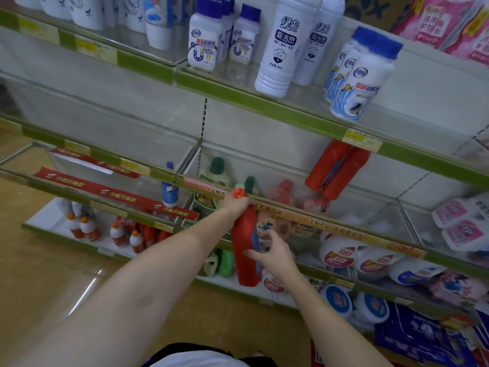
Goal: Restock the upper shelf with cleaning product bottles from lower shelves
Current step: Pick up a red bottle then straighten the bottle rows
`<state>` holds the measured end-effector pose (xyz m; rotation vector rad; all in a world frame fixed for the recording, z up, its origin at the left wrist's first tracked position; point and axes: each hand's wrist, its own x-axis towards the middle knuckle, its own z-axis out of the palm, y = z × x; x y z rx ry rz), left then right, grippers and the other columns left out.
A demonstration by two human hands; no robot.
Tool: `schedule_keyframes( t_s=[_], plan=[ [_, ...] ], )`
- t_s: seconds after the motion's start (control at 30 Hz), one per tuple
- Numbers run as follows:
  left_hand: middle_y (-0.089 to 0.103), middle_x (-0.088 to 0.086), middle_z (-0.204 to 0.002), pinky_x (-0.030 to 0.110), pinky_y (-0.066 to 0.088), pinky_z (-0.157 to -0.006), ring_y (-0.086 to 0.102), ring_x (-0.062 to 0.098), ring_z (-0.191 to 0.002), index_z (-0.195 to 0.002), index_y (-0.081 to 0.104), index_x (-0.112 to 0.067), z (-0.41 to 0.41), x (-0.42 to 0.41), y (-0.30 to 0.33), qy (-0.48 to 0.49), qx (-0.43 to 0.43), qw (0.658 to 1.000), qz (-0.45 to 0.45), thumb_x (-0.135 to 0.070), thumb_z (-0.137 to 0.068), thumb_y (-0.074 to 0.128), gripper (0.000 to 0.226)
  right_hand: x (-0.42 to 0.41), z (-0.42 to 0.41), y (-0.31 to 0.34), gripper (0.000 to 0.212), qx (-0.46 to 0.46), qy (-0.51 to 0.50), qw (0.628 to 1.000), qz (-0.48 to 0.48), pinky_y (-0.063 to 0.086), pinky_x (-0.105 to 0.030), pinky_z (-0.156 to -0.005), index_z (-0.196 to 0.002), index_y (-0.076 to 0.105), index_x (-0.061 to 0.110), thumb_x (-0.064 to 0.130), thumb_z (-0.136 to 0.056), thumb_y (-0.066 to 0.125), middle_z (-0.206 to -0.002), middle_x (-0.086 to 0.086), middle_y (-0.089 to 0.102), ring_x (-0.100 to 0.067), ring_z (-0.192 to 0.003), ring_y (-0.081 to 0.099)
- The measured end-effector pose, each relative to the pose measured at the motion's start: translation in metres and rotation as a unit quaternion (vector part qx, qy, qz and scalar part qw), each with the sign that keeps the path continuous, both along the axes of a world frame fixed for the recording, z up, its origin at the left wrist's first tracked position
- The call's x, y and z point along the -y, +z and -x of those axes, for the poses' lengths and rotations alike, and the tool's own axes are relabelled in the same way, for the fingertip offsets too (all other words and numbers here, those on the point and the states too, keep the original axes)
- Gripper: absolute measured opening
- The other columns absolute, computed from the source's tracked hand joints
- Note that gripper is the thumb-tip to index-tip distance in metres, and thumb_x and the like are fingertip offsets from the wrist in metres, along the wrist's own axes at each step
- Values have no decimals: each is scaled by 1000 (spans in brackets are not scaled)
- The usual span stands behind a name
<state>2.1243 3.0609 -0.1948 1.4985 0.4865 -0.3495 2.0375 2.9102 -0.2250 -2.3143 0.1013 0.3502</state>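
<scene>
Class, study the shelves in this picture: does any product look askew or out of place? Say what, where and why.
Yes. Two red bottles lean steeply against each other behind the clear shelf front, not upright. On the shelf above, a tall white bottle appears tilted too, though the wide lens may exaggerate that. No spill shows.

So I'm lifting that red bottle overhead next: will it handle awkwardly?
Probably stiff: the red bottle keeps its shape under both hands. Likely hefty, since left hand takes the neck while right hand steadies the body. Tall and narrow, so perhaps tippy.

Pink refill pouches [460,229] lie at right, above blue packets [412,337]; tan floor [53,274] below.
</scene>
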Motion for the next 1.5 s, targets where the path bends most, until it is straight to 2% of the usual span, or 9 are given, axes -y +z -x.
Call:
schedule_keyframes(
  t_s=[0.13,0.3,0.5,0.67,0.9,1.03,1.17,1.37,1.5],
  plan=[
    [75,6,-94,40,58,-87,71,25,-89,-93,73,-18,-2,6,6,-58,48,997,-15,-34,-56,86,42,13,-13,3,79,-49,8,998,-47,53,-37,-97,-133,49,28,52,-69,87,-130,11,57,-11,-117,56],
    [74,14,-99,39,61,-81,72,27,-85,-106,69,-7,6,0,31,-94,52,993,41,-25,-63,89,51,33,-23,5,113,-86,21,993,-81,52,-39,-104,-143,47,26,66,-48,92,-138,11,57,-9,-122,58],
    [69,1,-59,32,57,-70,66,21,-64,-77,64,-10,17,20,86,-106,100,988,50,-12,-74,83,20,51,-26,36,69,-101,17,979,-174,58,-37,-94,-116,58,34,45,-59,96,-123,8,69,-8,-108,68],
    [70,12,-80,41,59,-78,67,25,-72,-79,63,-10,15,54,139,-124,143,982,7,-15,-72,86,25,76,-28,59,98,-32,-9,973,-227,55,-46,-100,-127,60,24,61,-43,97,-124,5,71,-16,-112,69],
    [73,10,-88,36,61,-75,71,23,-77,-88,66,-12,9,106,228,-112,214,969,-41,-23,-66,91,34,109,-22,125,81,46,-37,928,-367,55,-41,-90,-125,64,13,42,-56,95,-120,-5,73,-25,-108,71],
    [76,7,-96,40,61,-82,74,24,-85,-100,74,-16,-4,129,264,-76,247,963,-69,-38,-46,93,61,125,-21,161,66,96,-19,907,-410,55,-39,-92,-130,60,10,30,-73,87,-123,-7,72,-24,-111,70],
    [71,2,-101,37,57,-89,68,23,-92,-99,69,-19,2,160,298,2,292,949,-117,-54,-44,85,67,136,-18,193,61,178,-14,903,-392,54,-20,-84,-137,53,12,23,-82,78,-127,-3,67,-8,-107,68],
    [61,2,-109,39,51,-97,61,25,-101,-112,60,-17,9,208,346,67,337,934,-98,-44,-64,82,59,153,-19,227,82,308,-49,904,-293,56,-31,-93,-131,51,32,47,-62,93,-122,11,65,-5,-108,65],
    [59,1,-74,39,54,-85,59,25,-80,-67,54,-20,4,243,369,95,388,914,-78,-24,-72,79,26,164,-25,251,87,412,-122,877,-215,53,-34,-89,-136,48,26,48,-59,84,-118,5,62,-15,-104,63]
  ],
)
